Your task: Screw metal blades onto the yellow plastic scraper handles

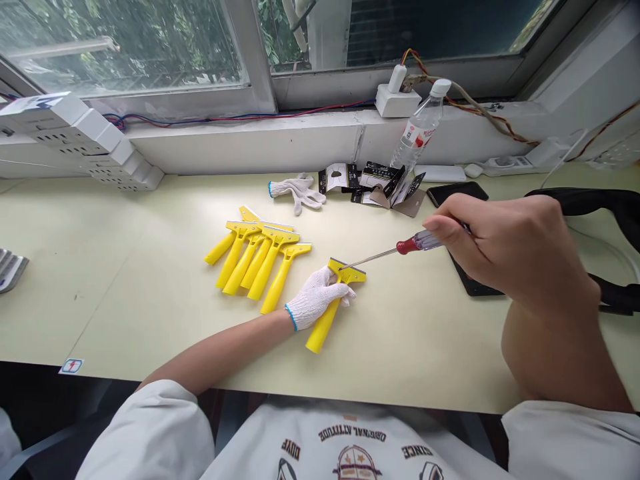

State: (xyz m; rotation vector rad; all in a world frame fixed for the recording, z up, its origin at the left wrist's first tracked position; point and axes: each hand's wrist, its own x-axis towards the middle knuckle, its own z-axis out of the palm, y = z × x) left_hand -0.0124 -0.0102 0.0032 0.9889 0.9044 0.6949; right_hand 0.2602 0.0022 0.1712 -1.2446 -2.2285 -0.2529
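A white shirt [350, 427] with printed lettering lies nearest the camera, along the near edge of the pale table [415, 347]. On the table's left half, a cluster of yellow scrapers [266, 267] lies overlapped, their handles pointing down and to the left. Farther back, a loose white glove [299, 191] lies beside black printed cards [340, 177]. Next comes the left hand [316, 297], in a white knit glove with a blue cuff; its fingers [339, 291] are closed around the neck of the held scraper [323, 330], whose yellow handle slants toward the near edge. The tip of a screwdriver [407, 246] appears to touch this scraper's head, and the thin shaft rises rightward to a red-and-clear handle. On the right, the bare right hand [510, 247] is clamped on that handle, thumb and index finger pressed to it; how tightly its other fingers curl cannot be told, as the hand itself hides them
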